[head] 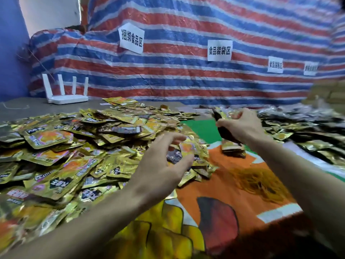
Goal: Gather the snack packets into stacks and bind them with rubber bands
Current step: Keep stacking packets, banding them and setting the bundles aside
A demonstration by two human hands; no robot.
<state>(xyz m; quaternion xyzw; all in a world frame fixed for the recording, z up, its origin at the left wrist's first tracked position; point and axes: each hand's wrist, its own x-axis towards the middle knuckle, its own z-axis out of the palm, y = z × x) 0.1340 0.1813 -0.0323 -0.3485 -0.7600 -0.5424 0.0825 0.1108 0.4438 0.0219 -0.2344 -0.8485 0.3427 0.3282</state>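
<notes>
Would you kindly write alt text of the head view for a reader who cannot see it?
A person's right hand grips dark packets above an orange cloth, while the left hand reaches into a large pile of gold snack packets. Yellow rubber bands lie heaped on the cloth.

Packing wkshop: zone signs (131, 38), snack pkt heaps (74, 146).

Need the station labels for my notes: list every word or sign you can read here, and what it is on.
"捆绑食品区": first paper sign, on the striped tarpaulin.
"食品装袋区": second paper sign, same tarpaulin.
Third paper sign: too blurred to read.
Fourth paper sign: too blurred to read.
Snack packets: printed characters, too blurred to read.
</notes>
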